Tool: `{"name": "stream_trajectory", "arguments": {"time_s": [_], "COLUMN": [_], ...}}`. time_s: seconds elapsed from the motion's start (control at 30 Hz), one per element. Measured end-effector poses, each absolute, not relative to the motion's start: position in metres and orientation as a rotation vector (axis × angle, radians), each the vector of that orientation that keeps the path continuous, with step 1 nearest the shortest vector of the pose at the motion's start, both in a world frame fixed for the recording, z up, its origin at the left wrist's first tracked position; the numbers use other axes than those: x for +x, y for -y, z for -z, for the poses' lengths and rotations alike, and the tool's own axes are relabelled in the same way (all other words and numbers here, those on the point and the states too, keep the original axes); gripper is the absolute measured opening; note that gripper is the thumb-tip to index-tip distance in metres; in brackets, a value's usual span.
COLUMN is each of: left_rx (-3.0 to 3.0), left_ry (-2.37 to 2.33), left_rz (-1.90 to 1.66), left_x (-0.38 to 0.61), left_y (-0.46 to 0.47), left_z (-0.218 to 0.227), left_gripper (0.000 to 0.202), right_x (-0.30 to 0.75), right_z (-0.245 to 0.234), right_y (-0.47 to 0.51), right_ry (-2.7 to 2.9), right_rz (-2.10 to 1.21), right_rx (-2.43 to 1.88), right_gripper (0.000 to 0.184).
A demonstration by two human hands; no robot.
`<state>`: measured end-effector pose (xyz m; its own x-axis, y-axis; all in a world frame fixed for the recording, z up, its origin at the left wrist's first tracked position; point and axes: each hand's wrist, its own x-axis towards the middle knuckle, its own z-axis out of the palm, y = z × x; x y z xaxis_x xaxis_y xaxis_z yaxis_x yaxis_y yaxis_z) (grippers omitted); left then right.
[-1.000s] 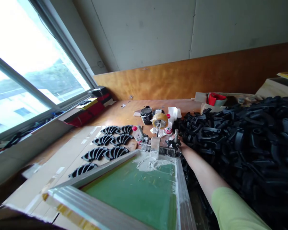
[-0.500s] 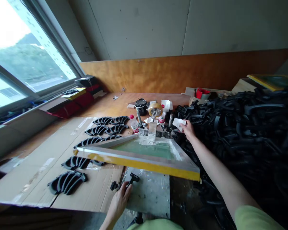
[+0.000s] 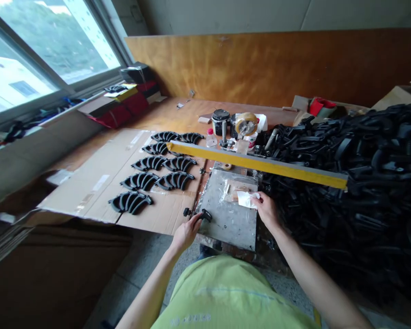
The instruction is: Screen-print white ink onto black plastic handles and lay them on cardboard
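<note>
My left hand (image 3: 187, 232) grips a small black knob handle (image 3: 205, 214) at the left edge of a grey metal plate (image 3: 226, 219) covered in clear film. My right hand (image 3: 267, 209) pinches a white cloth (image 3: 246, 199) and presses it on the plate's right side. Above the plate, the yellow-edged printing screen frame (image 3: 260, 164) is tilted up, seen edge-on. Its hinge clamp (image 3: 241, 145) sits at the far end.
Curved black plastic parts (image 3: 157, 171) lie in rows on cardboard (image 3: 99, 183) to the left. A big heap of black parts (image 3: 356, 173) fills the right. A tape roll (image 3: 246, 123), black ink tub (image 3: 220, 119) and small bottles stand behind the frame. A window is on the left.
The view dropped down to the plate. My right hand brought the white cloth from the hinge area onto the plate. The screen frame stands raised higher. My left hand stays at the black handle.
</note>
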<state>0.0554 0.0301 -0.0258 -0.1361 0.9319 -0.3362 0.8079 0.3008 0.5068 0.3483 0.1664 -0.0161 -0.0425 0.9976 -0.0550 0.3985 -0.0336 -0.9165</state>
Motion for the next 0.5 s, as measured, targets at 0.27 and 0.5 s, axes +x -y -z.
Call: {"name": "stream_trajectory", "arguments": {"time_s": [0.27, 0.5], "left_rx": [1.557, 1.546], "left_ry": [-2.045, -2.055], "left_rz": [-0.174, -0.176], "left_x": [0.056, 0.055], "left_y": [-0.031, -0.032], "left_z": [0.019, 0.021], "left_gripper": [0.047, 0.047], "right_x": [0.279, 0.240], "right_z": [0.023, 0.025], "right_y": [-0.149, -0.134], "right_ry": [1.977, 2.458], "right_rz": [-0.746, -0.391], "right_rx": [-1.360, -0.981], "right_gripper": [0.013, 0.025]}}
